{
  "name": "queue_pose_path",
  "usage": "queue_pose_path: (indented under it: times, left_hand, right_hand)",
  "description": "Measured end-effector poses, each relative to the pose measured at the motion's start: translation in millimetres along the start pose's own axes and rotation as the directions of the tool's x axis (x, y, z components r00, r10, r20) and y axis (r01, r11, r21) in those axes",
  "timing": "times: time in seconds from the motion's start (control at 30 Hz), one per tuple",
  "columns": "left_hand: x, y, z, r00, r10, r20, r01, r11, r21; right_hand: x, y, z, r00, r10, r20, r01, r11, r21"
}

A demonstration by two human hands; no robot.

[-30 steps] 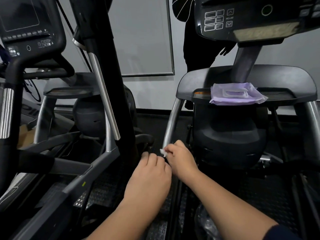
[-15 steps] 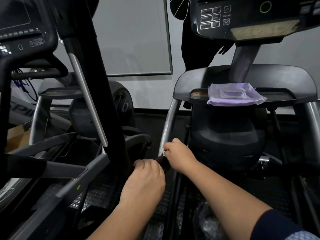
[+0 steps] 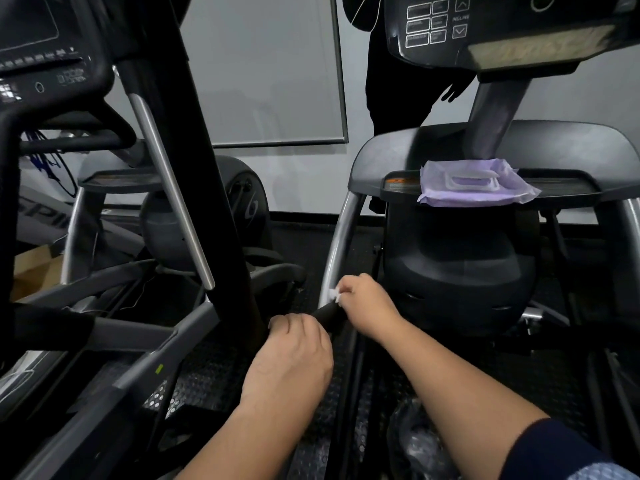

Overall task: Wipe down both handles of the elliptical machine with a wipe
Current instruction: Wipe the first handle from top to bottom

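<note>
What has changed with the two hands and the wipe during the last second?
The left hand curled its fingers round the black handle grip, which it only lay over before. The right hand still pinches the white wipe at the grip's far end, hardly shifted. The purple wipes pack stayed on the console shelf.

— Colours, near field? 
— Wipe [image 3: 334, 294]: white, a small scrap showing at the right hand [image 3: 367, 303]. Handle [image 3: 327, 315] under it: matte black. 
— The pack on the tray? 
— Wipes pack [image 3: 474, 183]: pale lilac, with a white-framed flap on top. Tray [image 3: 568, 188]: dark grey, one orange label [image 3: 396, 181] at its left end. 
— Frame? 
— Support tube [image 3: 341, 244]: brushed silver. Housing [image 3: 453, 268]: black. 
— Floor? 
— Mat [image 3: 207, 375]: black, raised-dot pattern. 
— Console? 
— Console [image 3: 485, 26]: black, white outlined buttons. Wall [image 3: 311, 174]: pale grey. Sleeve [image 3: 568, 452]: navy; light blue patterned patch at its edge.
</note>
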State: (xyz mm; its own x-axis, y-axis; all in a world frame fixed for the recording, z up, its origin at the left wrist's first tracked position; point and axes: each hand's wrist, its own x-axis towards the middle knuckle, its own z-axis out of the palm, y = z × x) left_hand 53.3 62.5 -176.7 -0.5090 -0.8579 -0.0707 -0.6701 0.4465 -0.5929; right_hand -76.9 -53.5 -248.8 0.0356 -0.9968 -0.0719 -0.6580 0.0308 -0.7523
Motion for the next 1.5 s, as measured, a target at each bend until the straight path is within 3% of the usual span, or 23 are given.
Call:
queue_pose_path:
  times: [0.13, 0.2, 0.3, 0.37, 0.43, 0.5, 0.57, 0.63, 0.8, 0.93, 1.07, 1.17, 1.23, 1.33, 1.4, 1.5]
  left_hand:
    - [0, 2, 3, 0.999, -0.027, 0.022, 0.027, 1.0, -0.003]
    - [1, 2, 4, 0.999, -0.035, 0.015, 0.035, 0.999, 0.0]
    - [0, 2, 3, 1.0, -0.012, 0.015, 0.012, 1.0, 0.014]
    - [0, 1, 2, 1.0, 0.001, 0.026, -0.001, 1.0, 0.0]
    - [1, 1, 2, 1.0, -0.003, 0.008, 0.002, 1.0, 0.019]
    - [1, 2, 4, 1.0, -0.016, 0.005, 0.015, 1.0, 0.018]
    - [0, 3, 5, 0.999, -0.029, 0.025, 0.029, 1.0, 0.011]
    - [0, 2, 3, 0.998, -0.047, 0.032, 0.047, 0.999, 0.008]
    - [0, 2, 3, 1.0, -0.012, 0.007, 0.012, 1.0, -0.002]
    - [0, 2, 6, 1.0, -0.017, -0.008, 0.017, 1.0, 0.019]
    - [-1, 1, 5, 0.999, -0.045, 0.0, 0.045, 0.999, 0.012]
    - [-1, 0, 7, 0.993, -0.06, 0.105, 0.058, 0.998, 0.021]
    - [0, -1, 8, 0.98, -0.089, 0.176, 0.082, 0.996, 0.042]
    - [-1, 1, 10, 0.989, -0.068, 0.135, 0.063, 0.997, 0.041]
    - [0, 1, 8, 0.994, -0.053, 0.091, 0.05, 0.998, 0.036]
    - [1, 1, 9, 0.995, -0.066, 0.077, 0.063, 0.997, 0.037]
  right_hand:
    - [-13, 2, 13, 0.995, 0.041, -0.096, -0.036, 0.998, 0.055]
    - [-18, 9, 15, 0.983, 0.127, -0.133, -0.096, 0.971, 0.217]
    - [-23, 15, 20, 0.932, 0.342, -0.12, -0.246, 0.841, 0.481]
    - [-29, 12, 30, 0.917, 0.387, -0.1, -0.259, 0.766, 0.588]
    - [-34, 8, 38, 0.906, 0.421, -0.046, -0.244, 0.607, 0.756]
    - [-32, 7, 41, 0.871, 0.485, 0.08, -0.246, 0.29, 0.925]
    - [-33, 4, 47, 0.837, 0.496, 0.232, -0.259, -0.015, 0.966]
    - [-39, 1, 52, 0.821, 0.467, 0.328, -0.298, -0.14, 0.944]
    - [-34, 6, 59, 0.824, 0.424, 0.376, -0.273, -0.284, 0.919]
    - [-48, -3, 66, 0.78, 0.397, 0.484, -0.402, -0.276, 0.873]
    - [-30, 1, 58, 0.765, 0.505, 0.401, -0.237, -0.358, 0.903]
    - [-35, -5, 56, 0.763, 0.544, 0.35, -0.232, -0.274, 0.933]
    - [-41, -6, 57, 0.796, 0.548, 0.258, -0.224, -0.129, 0.966]
    - [-32, -1, 59, 0.792, 0.606, 0.066, -0.142, 0.079, 0.987]
    - [-26, 1, 56, 0.779, 0.619, -0.103, -0.148, 0.341, 0.928]
    - [-27, 3, 48, 0.88, 0.374, -0.292, -0.099, 0.747, 0.658]
